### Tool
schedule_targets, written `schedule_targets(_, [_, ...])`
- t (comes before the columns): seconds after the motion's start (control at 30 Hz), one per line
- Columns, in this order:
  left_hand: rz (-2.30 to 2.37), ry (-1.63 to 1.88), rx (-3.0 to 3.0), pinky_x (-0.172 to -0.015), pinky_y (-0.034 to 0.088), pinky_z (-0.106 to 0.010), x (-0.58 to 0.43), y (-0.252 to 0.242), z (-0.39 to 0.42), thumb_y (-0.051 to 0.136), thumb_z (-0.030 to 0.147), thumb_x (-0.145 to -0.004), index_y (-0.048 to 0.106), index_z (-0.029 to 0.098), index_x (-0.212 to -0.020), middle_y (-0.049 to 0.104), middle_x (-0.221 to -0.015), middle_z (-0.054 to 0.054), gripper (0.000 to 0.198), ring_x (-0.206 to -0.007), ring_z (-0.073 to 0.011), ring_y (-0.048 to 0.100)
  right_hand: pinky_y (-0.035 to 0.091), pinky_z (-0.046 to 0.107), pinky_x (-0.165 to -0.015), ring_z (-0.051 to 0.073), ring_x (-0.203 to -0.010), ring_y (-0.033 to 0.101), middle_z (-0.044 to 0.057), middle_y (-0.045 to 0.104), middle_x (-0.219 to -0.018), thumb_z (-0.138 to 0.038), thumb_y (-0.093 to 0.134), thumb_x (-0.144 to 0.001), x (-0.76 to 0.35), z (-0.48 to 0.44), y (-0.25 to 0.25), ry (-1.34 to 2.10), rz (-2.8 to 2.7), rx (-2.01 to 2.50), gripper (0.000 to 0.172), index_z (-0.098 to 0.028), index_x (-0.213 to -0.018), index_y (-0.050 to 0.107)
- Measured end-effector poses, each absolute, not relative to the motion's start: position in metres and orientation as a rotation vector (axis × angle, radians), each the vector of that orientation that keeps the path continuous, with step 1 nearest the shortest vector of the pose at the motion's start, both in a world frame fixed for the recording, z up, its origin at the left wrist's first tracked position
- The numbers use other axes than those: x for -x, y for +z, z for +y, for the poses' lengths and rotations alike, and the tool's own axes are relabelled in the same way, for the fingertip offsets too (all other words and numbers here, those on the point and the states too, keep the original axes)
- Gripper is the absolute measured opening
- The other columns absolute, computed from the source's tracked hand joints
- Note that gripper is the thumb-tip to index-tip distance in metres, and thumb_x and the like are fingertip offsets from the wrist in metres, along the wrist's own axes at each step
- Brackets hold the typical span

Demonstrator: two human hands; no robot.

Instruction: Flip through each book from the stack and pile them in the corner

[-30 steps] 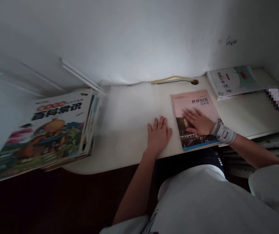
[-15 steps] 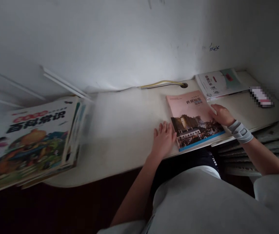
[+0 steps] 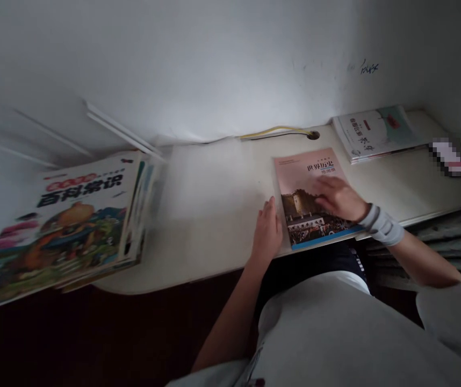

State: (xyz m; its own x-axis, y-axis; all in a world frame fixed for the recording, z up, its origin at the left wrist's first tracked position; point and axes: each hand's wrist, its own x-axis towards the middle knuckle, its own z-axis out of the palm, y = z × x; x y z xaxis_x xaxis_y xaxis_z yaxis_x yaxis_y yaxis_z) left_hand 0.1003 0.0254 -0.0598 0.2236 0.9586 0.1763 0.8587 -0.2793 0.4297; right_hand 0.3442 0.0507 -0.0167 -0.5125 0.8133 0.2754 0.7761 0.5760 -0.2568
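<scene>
"What do we have here?"

"We see a long cream desk (image 3: 214, 252) against a white wall (image 3: 182, 64), with a thick, colourful picture book (image 3: 73, 226) at its left end."

"And the pink paperback history book (image 3: 305, 183)?"

"It lies flat near the desk's front edge. Our right hand (image 3: 339, 199) rests open on its cover; our left hand (image 3: 266, 231) sits narrow along its left edge, and we cannot tell whether it grips."

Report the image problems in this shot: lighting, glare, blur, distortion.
Head view: dim overall, with near-black shadow below the white desk; pale glare washes its far part; the right hand is slightly blurred over the pink world history atlas; the colourful illustrated book stack bends with wide-angle distortion.
</scene>
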Motion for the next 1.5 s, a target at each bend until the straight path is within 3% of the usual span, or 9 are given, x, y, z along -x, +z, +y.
schedule_targets(0.23, [1.91, 0.088, -2.361, -0.108, 0.021, -0.067, -0.093, -0.043, 0.023, 0.023, 0.032, -0.096, 0.037, 0.015, -0.144, 0.033, -0.152, -0.013, 0.053, -0.142, -0.0356, 0.022, 0.017, 0.047, -0.118, 0.026, -0.14, 0.03, 0.01, 0.039, -0.149, -0.059, 0.045, -0.088, -0.256, 0.053, -0.028, 0.2, -2.868, 1.145, 0.068, -0.016, -0.141, 0.042])
schedule_targets(0.4, [1.936, 0.018, -2.334, -0.108, 0.02, -0.067, -0.091, -0.045, 0.021, 0.02, 0.035, -0.097, 0.033, 0.014, -0.146, 0.03, -0.153, -0.011, 0.055, -0.142, -0.0353, 0.024, 0.012, 0.043, -0.121, 0.021, -0.143, 0.025, 0.001, 0.037, -0.151, -0.061, 0.042, -0.088, -0.266, 0.051, -0.036, 0.265, -2.83, 1.154, 0.067, -0.026, -0.145, 0.036])
schedule_targets(0.6, [1.933, 0.018, -2.339, -0.108, 0.021, -0.067, -0.091, -0.042, 0.02, 0.019, 0.034, -0.097, 0.033, 0.013, -0.146, 0.03, -0.153, -0.011, 0.055, -0.142, -0.0354, 0.024, 0.01, 0.039, -0.121, 0.019, -0.143, 0.024, 0.004, 0.034, -0.152, -0.059, 0.039, -0.09, -0.272, 0.055, -0.04, 0.2, -2.822, 1.14, 0.066, -0.021, -0.144, 0.038])
schedule_targets(0.7, [1.97, 0.046, -2.334, -0.106, 0.025, -0.067, -0.095, -0.04, 0.02, 0.019, 0.032, -0.097, 0.038, 0.011, -0.143, 0.033, -0.151, -0.015, 0.054, -0.14, -0.0369, 0.027, 0.016, 0.041, -0.119, 0.022, -0.143, 0.023, 0.01, 0.032, -0.153, -0.059, 0.041, -0.089, -0.312, 0.062, -0.045, 0.188, -2.726, 1.292, 0.07, -0.015, -0.143, 0.039])
schedule_targets(0.77, [1.972, 0.105, -2.361, -0.106, 0.027, -0.065, -0.104, -0.04, 0.02, 0.02, 0.031, -0.097, 0.039, 0.009, -0.142, 0.032, -0.151, -0.018, 0.054, -0.14, -0.0367, 0.028, 0.023, 0.052, -0.114, 0.032, -0.141, 0.026, 0.023, 0.033, -0.149, -0.055, 0.037, -0.091, -0.352, 0.064, -0.049, 0.153, -2.614, 1.483, 0.073, -0.002, -0.141, 0.038])
schedule_targets(0.87, [1.818, 0.143, -2.502, -0.108, 0.025, -0.063, -0.124, -0.04, 0.021, 0.025, 0.039, -0.097, 0.035, 0.01, -0.144, 0.027, -0.153, -0.018, 0.056, -0.141, -0.0364, 0.026, 0.029, 0.055, -0.108, 0.035, -0.137, 0.034, 0.027, 0.038, -0.145, -0.053, 0.035, -0.092, -0.404, 0.058, -0.056, 0.102, -2.305, 1.878, 0.069, -0.001, -0.137, 0.041])
schedule_targets(1.0, [1.61, 0.04, -2.597, -0.109, 0.023, -0.064, -0.145, -0.043, 0.023, 0.031, 0.055, -0.093, 0.031, 0.012, -0.147, 0.025, -0.154, -0.019, 0.068, -0.142, -0.0402, 0.02, 0.027, 0.057, -0.108, 0.034, -0.137, 0.033, 0.025, 0.039, -0.146, -0.052, 0.032, -0.093, -0.425, 0.044, -0.063, 0.141, -2.236, 1.897, 0.064, -0.007, -0.138, 0.041])
schedule_targets(1.37, [1.629, 0.109, -2.598, -0.108, 0.022, -0.066, -0.146, -0.045, 0.022, 0.032, 0.057, -0.092, 0.033, 0.012, -0.146, 0.027, -0.153, -0.018, 0.07, -0.141, -0.0424, 0.021, 0.028, 0.057, -0.106, 0.033, -0.135, 0.037, 0.019, 0.044, -0.144, -0.051, 0.037, -0.091, -0.416, 0.041, -0.061, 0.191, -2.101, 1.917, 0.055, -0.015, -0.128, 0.053])
schedule_targets(1.5, [1.368, 0.27, -2.745, -0.114, 0.023, -0.056, -0.149, -0.044, 0.022, 0.037, 0.047, -0.095, 0.049, 0.013, -0.135, 0.041, -0.147, -0.015, 0.055, -0.14, -0.0333, 0.03, 0.028, 0.057, -0.106, 0.033, -0.135, 0.037, 0.019, 0.045, -0.143, -0.05, 0.04, -0.09, -0.418, 0.04, -0.062, 0.198, -2.104, 1.894, 0.055, -0.015, -0.131, 0.051])
